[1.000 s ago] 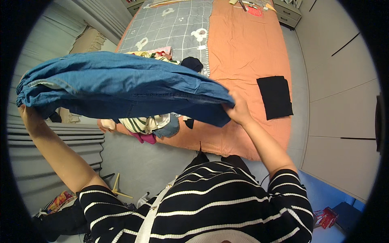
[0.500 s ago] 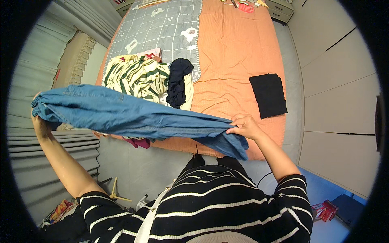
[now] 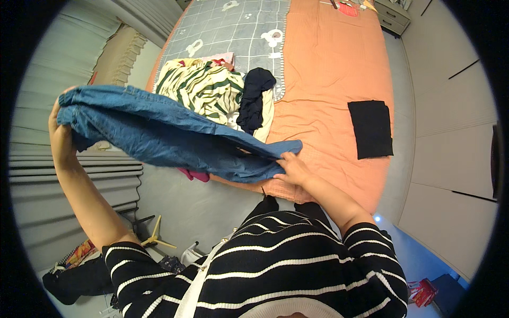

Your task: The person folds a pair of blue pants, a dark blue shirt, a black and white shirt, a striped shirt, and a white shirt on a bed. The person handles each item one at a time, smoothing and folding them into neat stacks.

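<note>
Orange bedding (image 3: 331,79) covers the bed from 12 o'clock round toward 4, with a grey patterned blanket (image 3: 228,34) over its 11 o'clock side; pale cabinet doors (image 3: 450,116) stand at 3 o'clock and a grey curtain (image 3: 69,185) hangs at 8. Held up between the hands, a blue denim garment (image 3: 169,135) stretches from 9 o'clock almost to the centre, partly above the bed's near edge. At 9 o'clock the left hand (image 3: 61,137) is closed around its gathered end. Just off centre toward 4 o'clock, the right hand (image 3: 296,170) has thumb and fingers partly spread against the other end; how firmly it grips, I cannot tell.

As things lie, only a black cloth (image 3: 371,130) at half past 2 looks neatly folded, flat and apart from the rest. The denim is in the air, not folded. At 11 o'clock a striped garment (image 3: 199,87) lies crumpled, beside a bunched navy garment (image 3: 253,103) near 12; both seem untouched by folding.
</note>
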`<state>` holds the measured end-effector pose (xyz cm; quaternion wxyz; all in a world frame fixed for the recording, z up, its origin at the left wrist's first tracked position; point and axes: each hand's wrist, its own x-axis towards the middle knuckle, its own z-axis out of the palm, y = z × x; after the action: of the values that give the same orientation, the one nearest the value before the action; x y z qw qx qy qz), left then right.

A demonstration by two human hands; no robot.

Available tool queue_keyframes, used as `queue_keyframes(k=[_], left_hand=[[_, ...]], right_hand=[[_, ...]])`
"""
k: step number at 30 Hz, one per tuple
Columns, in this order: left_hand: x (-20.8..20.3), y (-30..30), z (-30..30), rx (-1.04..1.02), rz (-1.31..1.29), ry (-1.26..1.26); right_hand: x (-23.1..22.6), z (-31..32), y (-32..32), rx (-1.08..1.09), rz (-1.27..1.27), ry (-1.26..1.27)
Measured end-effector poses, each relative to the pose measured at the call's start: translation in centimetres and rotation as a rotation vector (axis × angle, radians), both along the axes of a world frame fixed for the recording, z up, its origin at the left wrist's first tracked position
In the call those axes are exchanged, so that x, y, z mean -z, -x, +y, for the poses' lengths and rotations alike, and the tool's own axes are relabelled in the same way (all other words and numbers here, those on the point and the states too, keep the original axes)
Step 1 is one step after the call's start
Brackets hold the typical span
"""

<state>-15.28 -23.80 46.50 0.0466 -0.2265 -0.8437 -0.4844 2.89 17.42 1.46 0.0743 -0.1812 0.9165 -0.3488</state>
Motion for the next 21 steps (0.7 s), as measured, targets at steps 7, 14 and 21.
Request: queue_keyframes(k=[7, 14, 21], left_hand=[[-5.6, 1.7, 4.1, 0.061, 0.075, 0.099], [-10.8, 2.5, 8.0, -0.048, 0.132, 0.126], [-12.9, 3.4, 4.0, -0.005, 0.203, 0.132]], right_hand=[[-0.3, -6.4, -1.7, -0.073, 0.161, 0.102], [-4.4, -9.1, -1.8, 0.169, 0.535, 0.183], [-1.5, -4.2, 1.6, 0.415, 0.375, 0.265]])
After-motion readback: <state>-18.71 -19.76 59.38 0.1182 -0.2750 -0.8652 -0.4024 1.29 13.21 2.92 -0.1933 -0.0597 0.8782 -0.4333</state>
